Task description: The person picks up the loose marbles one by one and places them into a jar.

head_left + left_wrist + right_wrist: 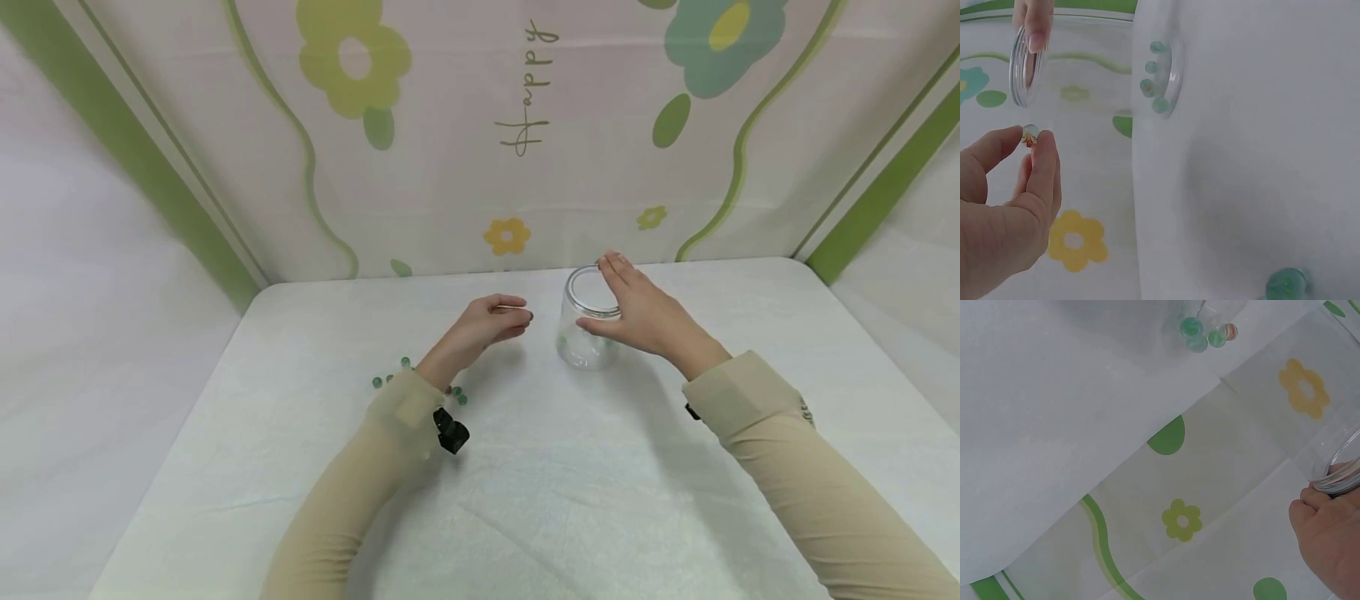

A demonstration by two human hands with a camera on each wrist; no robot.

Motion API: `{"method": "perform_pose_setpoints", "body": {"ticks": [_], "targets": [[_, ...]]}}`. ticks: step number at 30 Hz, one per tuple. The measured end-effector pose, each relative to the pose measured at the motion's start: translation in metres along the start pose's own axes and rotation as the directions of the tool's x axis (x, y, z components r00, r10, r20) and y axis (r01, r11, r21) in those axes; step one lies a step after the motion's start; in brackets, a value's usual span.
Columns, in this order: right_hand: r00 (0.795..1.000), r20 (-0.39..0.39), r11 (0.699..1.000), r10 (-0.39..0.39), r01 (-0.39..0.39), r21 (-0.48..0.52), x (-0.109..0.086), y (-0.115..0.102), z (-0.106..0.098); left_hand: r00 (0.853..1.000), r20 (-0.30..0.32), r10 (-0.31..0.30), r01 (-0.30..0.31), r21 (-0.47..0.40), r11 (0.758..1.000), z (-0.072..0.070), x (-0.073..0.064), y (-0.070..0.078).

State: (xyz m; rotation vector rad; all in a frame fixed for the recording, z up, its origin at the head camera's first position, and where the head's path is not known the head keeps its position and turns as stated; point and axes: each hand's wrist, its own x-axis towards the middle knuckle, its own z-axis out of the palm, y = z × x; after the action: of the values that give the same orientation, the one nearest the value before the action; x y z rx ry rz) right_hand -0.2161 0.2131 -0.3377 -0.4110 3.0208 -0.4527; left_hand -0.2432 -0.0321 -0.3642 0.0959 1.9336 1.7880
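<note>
Between thumb and fingertips, my left hand pinches a clear marble with an orange-red swirl. It is held just left of the glass jar in the head view, close by the rim in the left wrist view. The jar stands upright toward the back of the table. My right hand grips it at the top, fingers over the rim and thumb along the near side. Several marbles, mostly green with one reddish striped, lie at the jar's bottom.
More green marbles lie loose on the white-covered table, some partly hidden beneath my left wrist. A curtain printed with flowers hangs right behind the table. White cloth hangs at both sides.
</note>
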Motion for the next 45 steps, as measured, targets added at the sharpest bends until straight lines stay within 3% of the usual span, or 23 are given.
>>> {"method": "perform_pose_setpoints", "body": {"ticks": [5,21,30,45], "targets": [[1.0,-0.001,1.0,-0.001,0.001,0.0,0.0,0.0,0.0,0.999,-0.046,0.027,-0.029,-0.037,0.999,0.011,0.001,0.013],[1.0,-0.01,1.0,-0.005,0.005,0.008,-0.002,0.001,-0.001,0.99,-0.06,0.129,-0.133,-0.075,0.988,0.041,0.008,0.043],[1.0,-0.011,1.0,-0.023,0.023,0.011,-0.001,0.0,0.0,0.982,-0.043,0.185,-0.185,-0.007,0.983,0.05,0.009,0.045],[1.0,0.022,1.0,-0.016,0.016,0.018,-0.002,0.001,-0.004,0.976,-0.055,0.209,-0.209,0.014,0.978,0.055,0.01,0.043]]}}
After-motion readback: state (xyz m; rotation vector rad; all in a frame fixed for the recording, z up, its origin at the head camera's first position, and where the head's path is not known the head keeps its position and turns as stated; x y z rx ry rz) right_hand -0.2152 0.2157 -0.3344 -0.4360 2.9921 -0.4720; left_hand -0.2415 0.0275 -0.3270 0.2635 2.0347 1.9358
